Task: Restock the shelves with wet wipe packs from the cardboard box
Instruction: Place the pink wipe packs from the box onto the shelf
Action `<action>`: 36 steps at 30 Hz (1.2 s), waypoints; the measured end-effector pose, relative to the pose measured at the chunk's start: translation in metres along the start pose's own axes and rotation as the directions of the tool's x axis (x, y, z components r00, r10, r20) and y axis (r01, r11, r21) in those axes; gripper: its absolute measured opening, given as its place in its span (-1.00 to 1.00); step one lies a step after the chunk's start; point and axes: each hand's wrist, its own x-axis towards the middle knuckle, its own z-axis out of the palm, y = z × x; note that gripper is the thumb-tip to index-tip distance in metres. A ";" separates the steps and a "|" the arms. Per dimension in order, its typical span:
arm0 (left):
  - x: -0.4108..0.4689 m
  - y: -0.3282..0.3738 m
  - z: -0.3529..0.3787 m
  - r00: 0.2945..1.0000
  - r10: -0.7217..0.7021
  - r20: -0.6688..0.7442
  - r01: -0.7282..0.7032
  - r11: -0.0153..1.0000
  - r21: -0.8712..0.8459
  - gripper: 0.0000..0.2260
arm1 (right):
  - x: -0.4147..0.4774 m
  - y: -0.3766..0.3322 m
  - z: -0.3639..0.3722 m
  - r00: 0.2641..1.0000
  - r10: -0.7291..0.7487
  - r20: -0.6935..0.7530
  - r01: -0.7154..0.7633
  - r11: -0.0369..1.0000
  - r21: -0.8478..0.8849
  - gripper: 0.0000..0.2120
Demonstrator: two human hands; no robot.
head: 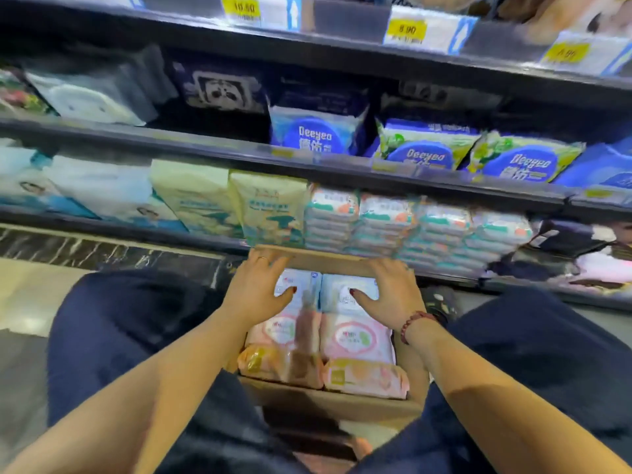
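Middle shelf (191,145): I see blue Deeyeo packs (424,155) standing in a row.
Bottom shelf (119,229): stacked wet wipe packs (386,220), cream packs (270,206) just beside them.
Floor (24,289): I see the cardboard box (328,403).

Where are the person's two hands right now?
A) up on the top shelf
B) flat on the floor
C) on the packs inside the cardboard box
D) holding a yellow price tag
C: the left hand and the right hand both lie on the blue-and-white packs at the far end of the open cardboard box, thumbs on top.
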 end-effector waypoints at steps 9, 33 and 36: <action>-0.014 -0.007 0.083 0.942 -0.225 0.249 0.275 0.943 -0.188 -0.42 | -0.048 0.049 0.088 0.835 0.258 0.487 -0.338 0.937 0.083 -0.36; -0.034 0.051 0.210 0.680 -0.307 0.665 0.516 0.846 -0.137 -0.72 | -0.074 0.079 0.157 0.623 0.448 0.641 -0.624 0.779 0.061 -0.62; -0.029 0.052 0.215 0.645 -0.363 0.672 0.535 0.843 -0.058 -0.74 | -0.073 0.082 0.161 0.630 0.463 0.624 -0.628 0.776 0.059 -0.65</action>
